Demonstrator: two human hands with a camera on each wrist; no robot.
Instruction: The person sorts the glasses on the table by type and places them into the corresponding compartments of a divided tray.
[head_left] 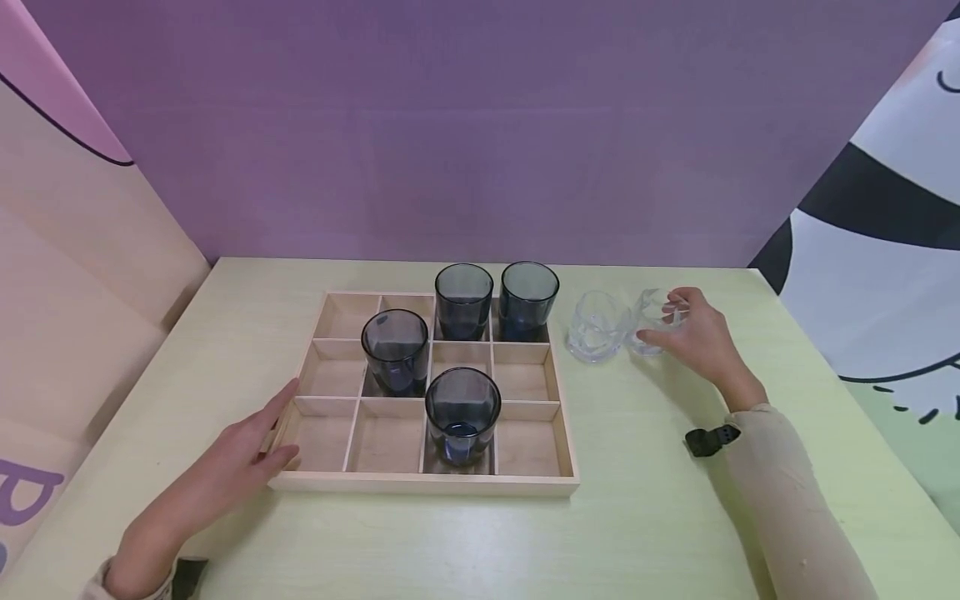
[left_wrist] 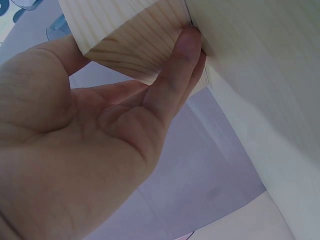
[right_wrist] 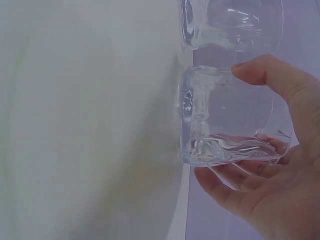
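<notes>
My right hand [head_left: 693,333] grips a clear drinking glass [right_wrist: 235,117], thumb on one side and fingers curled round the other. The glass stands upright at the table's right, its base right at the tabletop. Close beside it is a second clear glass [head_left: 597,327]. My left hand [head_left: 236,450] holds the front left corner of a wooden compartment tray [left_wrist: 135,42], with the thumb over the rim and fingers along the outer side wall. Four dark tinted glasses stand in the tray: two in the back row, one in the middle row [head_left: 396,354], one in the front row [head_left: 462,417].
The light wooden table [head_left: 637,525] carries everything. A purple panel [head_left: 480,133] rises behind its far edge, and printed panels [head_left: 885,275] flank both sides. Thin dividers split the tray into several square compartments.
</notes>
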